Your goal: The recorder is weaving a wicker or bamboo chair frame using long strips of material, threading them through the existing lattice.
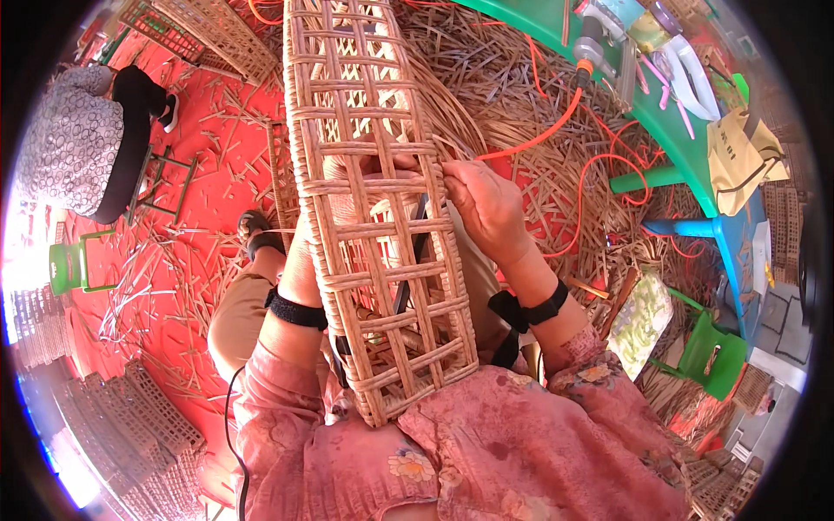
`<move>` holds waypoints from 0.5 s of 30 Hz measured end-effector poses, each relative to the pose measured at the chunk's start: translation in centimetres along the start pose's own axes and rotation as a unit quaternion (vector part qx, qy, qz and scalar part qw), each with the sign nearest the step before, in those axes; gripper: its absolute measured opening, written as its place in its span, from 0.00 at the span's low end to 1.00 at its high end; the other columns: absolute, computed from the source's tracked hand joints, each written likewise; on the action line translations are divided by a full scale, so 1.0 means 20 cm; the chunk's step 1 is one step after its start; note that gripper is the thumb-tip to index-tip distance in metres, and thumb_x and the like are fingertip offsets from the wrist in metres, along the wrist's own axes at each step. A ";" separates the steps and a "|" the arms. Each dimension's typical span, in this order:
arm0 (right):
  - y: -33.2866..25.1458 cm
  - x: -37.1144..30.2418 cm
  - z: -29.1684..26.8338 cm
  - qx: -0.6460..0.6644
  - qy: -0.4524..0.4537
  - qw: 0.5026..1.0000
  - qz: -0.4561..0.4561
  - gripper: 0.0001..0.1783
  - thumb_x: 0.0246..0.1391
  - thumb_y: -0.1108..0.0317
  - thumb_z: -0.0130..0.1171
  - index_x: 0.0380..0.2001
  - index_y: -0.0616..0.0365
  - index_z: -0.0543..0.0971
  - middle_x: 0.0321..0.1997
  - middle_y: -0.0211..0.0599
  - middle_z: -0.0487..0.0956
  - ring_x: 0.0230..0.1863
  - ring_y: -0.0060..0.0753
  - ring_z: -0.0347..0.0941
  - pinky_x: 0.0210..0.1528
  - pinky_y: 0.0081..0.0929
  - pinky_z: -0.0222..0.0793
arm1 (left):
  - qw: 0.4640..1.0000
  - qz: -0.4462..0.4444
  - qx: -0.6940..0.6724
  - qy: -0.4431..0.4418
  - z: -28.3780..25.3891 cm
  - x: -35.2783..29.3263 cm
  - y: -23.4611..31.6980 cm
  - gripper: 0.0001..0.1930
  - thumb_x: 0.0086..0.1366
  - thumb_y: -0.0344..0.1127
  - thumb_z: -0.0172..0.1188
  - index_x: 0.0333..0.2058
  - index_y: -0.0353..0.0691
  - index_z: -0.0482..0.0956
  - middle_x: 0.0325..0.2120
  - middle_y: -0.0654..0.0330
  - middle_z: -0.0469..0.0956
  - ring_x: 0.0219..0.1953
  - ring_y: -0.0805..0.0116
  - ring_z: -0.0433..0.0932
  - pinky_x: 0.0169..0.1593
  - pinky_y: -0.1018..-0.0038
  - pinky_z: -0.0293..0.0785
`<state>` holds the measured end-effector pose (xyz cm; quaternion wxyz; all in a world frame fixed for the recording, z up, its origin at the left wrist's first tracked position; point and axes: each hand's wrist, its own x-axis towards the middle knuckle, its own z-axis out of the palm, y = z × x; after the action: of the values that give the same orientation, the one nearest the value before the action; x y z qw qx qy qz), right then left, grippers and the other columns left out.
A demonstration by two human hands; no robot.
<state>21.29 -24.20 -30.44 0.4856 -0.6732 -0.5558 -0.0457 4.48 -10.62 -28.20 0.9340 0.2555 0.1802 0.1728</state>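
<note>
Head view: you are above a red floor [204, 252], broad and strewn with loose woven-cane strips, which lie thickest in a brown heap [486, 78] ahead and to the right. Your pink floral shirt [521, 443] fills the bottom of the view. Next in size is the long, open-lattice woven basket [373, 230], straight in front of you; its near end meets your shirt front and its far end runs out past the top edge. A green table [660, 130] curves along the upper right, and a person [74, 139] in a patterned top sits at the far left, well apart from you. Stacked woven pieces [130, 417] stand at the lower left. A green chair [714, 356] is at the right, near the table.

Your right hand [488, 208] has its fingers curled together on the basket's right edge. A yellowish bag [738, 165] hangs by the table's edge. Your left hand [337, 167] is behind the lattice, partly seen through its openings; you cannot tell from here whether its fingers are closed on anything. An orange-collared tool [591, 43] lies on the table. Smallest are your 2 black wristbands [549, 304], 1 on each arm.
</note>
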 end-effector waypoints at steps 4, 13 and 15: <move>0.00 -0.01 0.01 0.002 0.006 1.000 0.019 0.09 0.53 0.75 0.57 0.39 0.64 0.75 0.35 0.46 0.79 0.34 0.48 0.77 0.34 0.34 0.72 | 0.983 -0.016 -0.119 0.136 0.03 0.11 -0.10 0.27 0.66 0.50 0.52 0.58 0.41 0.64 0.48 0.56 0.74 0.50 0.59 0.74 0.47 0.57 0.78; -0.02 -0.02 0.05 0.046 0.027 0.996 0.064 0.09 0.53 0.75 0.56 0.39 0.63 0.75 0.35 0.46 0.79 0.35 0.48 0.77 0.34 0.34 0.72 | 0.984 0.030 0.152 0.089 0.11 -0.12 0.02 0.26 0.67 0.50 0.49 0.57 0.39 0.64 0.49 0.53 0.73 0.47 0.62 0.76 0.48 0.67 0.77; -0.03 -0.03 0.04 0.082 0.025 0.993 0.086 0.09 0.53 0.75 0.57 0.39 0.63 0.76 0.35 0.46 0.79 0.35 0.47 0.77 0.34 0.34 0.72 | 0.986 0.029 0.155 0.059 0.12 -0.13 0.03 0.26 0.67 0.49 0.48 0.56 0.37 0.65 0.47 0.53 0.75 0.44 0.62 0.77 0.47 0.69 0.78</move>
<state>20.20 -24.05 -30.94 0.5550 -0.6748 -0.4857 0.0255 3.09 -12.20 -25.36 0.8654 0.3921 0.2520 0.1839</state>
